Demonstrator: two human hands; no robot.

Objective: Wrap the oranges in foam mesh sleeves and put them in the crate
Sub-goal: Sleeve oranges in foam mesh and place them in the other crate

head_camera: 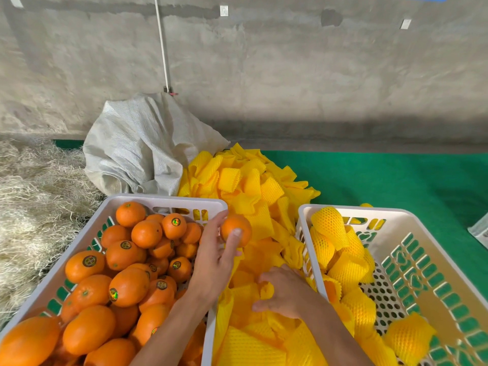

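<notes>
right hand (284,294) pinching foam sleeve (266,289), left hand (215,256) holding orange (235,229)

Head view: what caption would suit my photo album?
Left hand holds an orange; right hand picks a foam sleeve between crates.

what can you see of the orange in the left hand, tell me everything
The orange is round and bright orange, with smooth, slightly glossy peel, unwrapped, and no sticker shows on its visible side. The left hand holds it in the fingertips, thumb pressed on its front, other fingers behind its left side. It is lifted just past the right rim of the crate of loose oranges, above the pile of yellow foam mesh sleeves. Its lower left is hidden by the hand.
</notes>
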